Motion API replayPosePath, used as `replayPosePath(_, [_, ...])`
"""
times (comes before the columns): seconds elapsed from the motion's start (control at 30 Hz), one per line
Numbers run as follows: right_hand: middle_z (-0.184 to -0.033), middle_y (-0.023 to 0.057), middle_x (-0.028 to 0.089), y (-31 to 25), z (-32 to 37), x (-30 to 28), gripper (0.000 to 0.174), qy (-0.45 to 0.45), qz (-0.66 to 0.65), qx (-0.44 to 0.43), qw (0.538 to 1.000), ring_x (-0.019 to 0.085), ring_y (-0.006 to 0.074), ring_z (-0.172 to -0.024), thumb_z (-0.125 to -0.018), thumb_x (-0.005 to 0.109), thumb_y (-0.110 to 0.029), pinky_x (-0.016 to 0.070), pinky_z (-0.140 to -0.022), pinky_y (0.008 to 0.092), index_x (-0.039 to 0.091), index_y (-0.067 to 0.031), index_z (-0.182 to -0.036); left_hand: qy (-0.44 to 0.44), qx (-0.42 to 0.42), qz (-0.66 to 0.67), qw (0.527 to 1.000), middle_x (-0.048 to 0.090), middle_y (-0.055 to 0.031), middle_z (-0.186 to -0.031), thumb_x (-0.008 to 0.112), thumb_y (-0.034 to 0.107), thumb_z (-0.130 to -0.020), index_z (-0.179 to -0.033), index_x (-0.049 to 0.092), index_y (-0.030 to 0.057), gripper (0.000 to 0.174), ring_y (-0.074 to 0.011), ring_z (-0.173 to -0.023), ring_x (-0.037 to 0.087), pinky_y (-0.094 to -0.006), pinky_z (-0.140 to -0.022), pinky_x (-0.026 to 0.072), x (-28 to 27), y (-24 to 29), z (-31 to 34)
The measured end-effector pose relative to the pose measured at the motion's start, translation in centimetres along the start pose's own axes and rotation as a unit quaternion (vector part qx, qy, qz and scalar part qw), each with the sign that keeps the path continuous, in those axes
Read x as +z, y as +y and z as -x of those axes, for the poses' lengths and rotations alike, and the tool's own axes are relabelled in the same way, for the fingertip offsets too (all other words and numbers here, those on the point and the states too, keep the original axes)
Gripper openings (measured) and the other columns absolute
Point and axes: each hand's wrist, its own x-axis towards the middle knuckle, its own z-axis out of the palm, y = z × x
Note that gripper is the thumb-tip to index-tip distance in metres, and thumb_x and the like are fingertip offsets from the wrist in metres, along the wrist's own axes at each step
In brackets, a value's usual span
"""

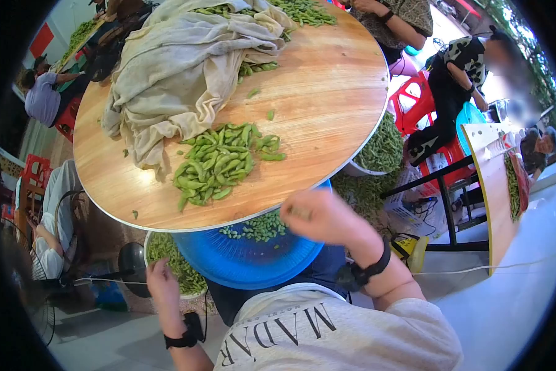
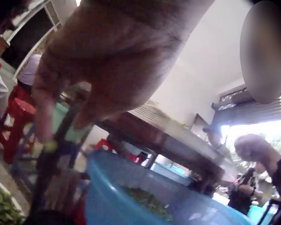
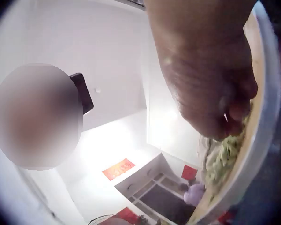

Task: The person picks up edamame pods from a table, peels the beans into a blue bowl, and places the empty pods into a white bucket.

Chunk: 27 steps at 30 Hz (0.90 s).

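Observation:
My right hand (image 1: 324, 215) is raised over the right side of a blue basin (image 1: 253, 269), at the table's edge. Its fingers are curled, and a blurred olive-green soybean pod (image 1: 300, 211) shows at them. My left hand (image 1: 164, 285) hangs left of the basin, over a white bucket of pods (image 1: 194, 281); its fingers (image 2: 44, 115) point loosely down, thumb apart. A small yellow-green bit (image 2: 50, 146) shows by a fingertip. Shelled green beans (image 1: 259, 227) lie in the basin. A heap of soybean pods (image 1: 216, 161) lies on the round wooden table (image 1: 327, 111).
A damp cloth (image 1: 173, 74) covers more pods on the table. Another full pod bucket (image 1: 380, 148) stands to the right, with pods spilled on the floor. Red stools (image 1: 414, 102) and other seated people surround the table. A fan (image 1: 43, 309) stands at lower left.

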Motion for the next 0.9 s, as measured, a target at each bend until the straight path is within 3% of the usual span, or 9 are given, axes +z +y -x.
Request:
replayPosePath(0.03, [-0.071,0.0161,0.057,0.1,-1.2,-1.3,0.012,0.065,-0.007,0.001,0.998,0.057,0.0325,-0.071,-0.072,0.061,-0.014,0.0456,-0.062,0.0360,0.060,-0.0025,-0.077,0.039,0.062,-0.154,0.985,0.051,-0.0211,-0.106,0.052,-0.002,-0.078,-0.103,0.057,0.0016,0.027,-0.0310,-0.086,0.057,-0.0351,-0.074,0.0472,-0.2,-0.9,-0.1])
replayPosePath(0.07, [-0.073,0.0166,0.057,0.5,-2.8,-2.4,0.015,0.140,0.063,-0.033,0.988,0.057,0.0333,-0.071,-0.073,0.061,-0.016,0.0453,-0.062,0.0377,0.060,-0.0017,-0.078,0.018,-0.008,-0.132,0.991,0.046,-0.0243,-0.115,0.054,0.000,-0.077,-0.107,0.056,0.0017,0.030,-0.0384,-0.097,0.051,-0.0376,-0.084,0.0422,-0.5,-1.2,-0.1])
replayPosePath(0.13, [-0.074,0.0170,0.057,2.3,-6.5,-3.6,0.016,0.183,0.126,-0.041,0.974,0.056,0.0343,-0.073,-0.073,0.060,-0.018,0.0449,-0.065,0.0398,0.061,-0.0025,-0.079,-0.030,-0.006,-0.045,0.999,0.048,-0.0245,-0.113,0.055,0.001,-0.077,-0.106,0.056,0.0005,0.029,-0.0364,-0.095,0.053,-0.0367,-0.082,0.0434,-1.0,-0.1,-0.5])
replayPosePath(0.23, [-0.078,0.0167,0.056,4.1,-10.4,-3.4,0.016,0.128,0.198,-0.052,0.970,0.055,0.0342,-0.076,-0.073,0.058,-0.018,0.0439,-0.067,0.0414,0.062,-0.0043,-0.081,-0.102,-0.010,0.140,0.985,0.060,-0.0189,-0.094,0.055,0.002,-0.080,-0.100,0.057,-0.0047,0.022,-0.0242,-0.075,0.060,-0.0298,-0.068,0.0474,-1.0,4.2,-0.8])
replayPosePath(0.33, [-0.077,0.0142,0.054,5.1,-12.3,-3.2,0.015,-0.004,0.253,-0.025,0.967,0.053,0.0326,-0.077,-0.069,0.060,-0.013,0.0430,-0.067,0.0374,0.062,-0.0034,-0.081,-0.181,-0.053,0.362,0.913,0.064,-0.0115,-0.081,0.052,0.003,-0.083,-0.097,0.059,-0.0056,0.018,-0.0131,-0.057,0.058,-0.0218,-0.054,0.0457,-0.9,8.3,-0.5])
replayPosePath(0.6, [-0.075,0.0118,0.051,1.8,-8.3,-1.8,0.014,0.154,0.060,-0.082,0.983,0.053,0.0283,-0.066,-0.069,0.063,-0.007,0.0430,-0.059,0.0343,0.062,-0.0063,-0.083,-0.272,-0.037,0.619,0.736,0.064,-0.0115,-0.090,0.051,0.004,-0.085,-0.106,0.055,-0.0038,0.023,-0.0135,-0.065,0.060,-0.0212,-0.052,0.0439,0.7,19.3,-1.0])
replayPosePath(0.7, [-0.075,0.0117,0.052,0.2,-6.2,0.8,0.018,0.161,0.023,-0.103,0.981,0.055,0.0264,-0.068,-0.069,0.064,-0.003,0.0439,-0.058,0.0320,0.061,-0.0047,-0.086,-0.206,-0.073,0.679,0.701,0.063,-0.0092,-0.088,0.052,0.005,-0.086,-0.107,0.054,-0.0034,0.024,-0.0120,-0.067,0.059,-0.0202,-0.052,0.0428,2.7,22.4,-1.7])
replayPosePath(0.83, [-0.078,0.0128,0.053,-1.0,-3.9,2.1,0.021,0.125,-0.011,-0.112,0.986,0.056,0.0273,-0.071,-0.068,0.065,-0.002,0.0454,-0.060,0.0313,0.060,-0.0022,-0.089,-0.182,-0.025,0.660,0.728,0.062,-0.0058,-0.078,0.053,0.005,-0.085,-0.103,0.057,-0.0030,0.020,-0.0102,-0.060,0.057,-0.0195,-0.050,0.0413,4.3,20.6,-2.2])
replayPosePath(0.9, [-0.078,0.0098,0.055,-1.1,-3.3,1.7,0.018,0.074,-0.087,-0.043,0.993,0.057,0.0202,-0.070,-0.077,0.061,-0.008,0.0457,-0.060,0.0294,0.060,-0.0010,-0.093,-0.189,-0.004,0.626,0.756,0.061,-0.0044,-0.074,0.054,0.005,-0.085,-0.100,0.058,-0.0025,0.018,-0.0091,-0.056,0.056,-0.0191,-0.049,0.0406,4.0,19.7,-2.0])
